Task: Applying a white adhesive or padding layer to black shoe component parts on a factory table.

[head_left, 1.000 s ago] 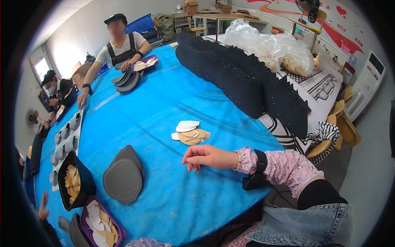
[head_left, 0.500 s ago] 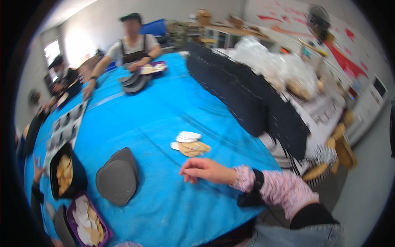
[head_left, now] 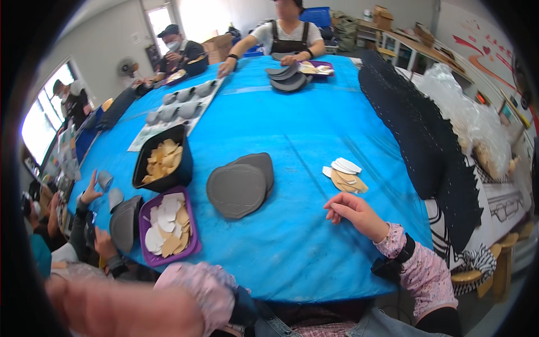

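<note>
My right hand point(head_left: 359, 214) hovers over the blue-covered table, palm down. Its fingers are loosely bent and slightly apart, with nothing visible in them. Just beyond lies a small fanned pile of white and tan curved pieces point(head_left: 347, 175). My left hand point(head_left: 126, 308) is large and smeared by motion at the lower left, so its fingers cannot be made out. Ahead of it stands a purple basket point(head_left: 194, 227) holding white and tan pieces. Dark grey rounded fabric panels point(head_left: 237, 190) lie stacked in the middle of the near table.
A black bin point(head_left: 184, 163) of tan pieces stands behind the basket. Another dark grey stack point(head_left: 124, 224) lies left, beside another person's hands point(head_left: 92, 194). Black fabric point(head_left: 401, 129) runs along the right edge. Across the table, a person point(head_left: 286, 36) works near grey pieces on a board point(head_left: 205, 106).
The view has swung left and levelled, shifting everything rightward. My left hand has come into view at the lower left. My right hand stays near the small pile, still loosely bent.
</note>
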Motion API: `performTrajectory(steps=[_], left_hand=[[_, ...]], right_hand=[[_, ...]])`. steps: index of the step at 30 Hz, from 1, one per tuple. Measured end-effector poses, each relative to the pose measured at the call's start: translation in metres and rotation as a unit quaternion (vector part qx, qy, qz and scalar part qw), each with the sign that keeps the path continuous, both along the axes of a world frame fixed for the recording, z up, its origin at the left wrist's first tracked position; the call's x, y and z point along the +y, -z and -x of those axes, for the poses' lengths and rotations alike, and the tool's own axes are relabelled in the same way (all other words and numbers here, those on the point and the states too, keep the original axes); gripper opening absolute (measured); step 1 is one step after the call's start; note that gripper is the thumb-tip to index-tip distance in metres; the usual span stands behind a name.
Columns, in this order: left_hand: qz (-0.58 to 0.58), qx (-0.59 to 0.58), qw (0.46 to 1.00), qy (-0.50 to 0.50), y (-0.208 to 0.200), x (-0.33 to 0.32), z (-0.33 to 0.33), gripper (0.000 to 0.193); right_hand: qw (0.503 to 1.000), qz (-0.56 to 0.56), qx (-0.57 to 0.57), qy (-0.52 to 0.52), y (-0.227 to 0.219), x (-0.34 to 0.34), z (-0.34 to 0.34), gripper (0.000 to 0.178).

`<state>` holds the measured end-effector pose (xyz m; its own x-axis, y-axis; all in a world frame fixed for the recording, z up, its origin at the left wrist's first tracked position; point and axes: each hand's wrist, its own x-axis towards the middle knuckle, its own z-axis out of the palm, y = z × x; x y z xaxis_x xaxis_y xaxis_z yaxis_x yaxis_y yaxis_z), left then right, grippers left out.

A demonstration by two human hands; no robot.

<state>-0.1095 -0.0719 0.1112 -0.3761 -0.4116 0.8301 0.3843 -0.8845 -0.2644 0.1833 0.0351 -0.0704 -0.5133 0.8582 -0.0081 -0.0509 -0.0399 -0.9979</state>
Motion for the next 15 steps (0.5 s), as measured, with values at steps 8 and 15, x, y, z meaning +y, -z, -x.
performTrajectory(steps=[8,15], left_hand=[[0.357,0.449,0.561,0.597,0.009,0.022,-0.056,0.031],[0.171,0.44,0.623,0.623,0.021,0.025,-0.057,0.021]], right_hand=[[1.0,-0.005,0.002,0.01,0.004,0.003,-0.002,0.024],[0.999,-0.044,0.009,0.003,-0.057,0.025,0.014,0.026]])
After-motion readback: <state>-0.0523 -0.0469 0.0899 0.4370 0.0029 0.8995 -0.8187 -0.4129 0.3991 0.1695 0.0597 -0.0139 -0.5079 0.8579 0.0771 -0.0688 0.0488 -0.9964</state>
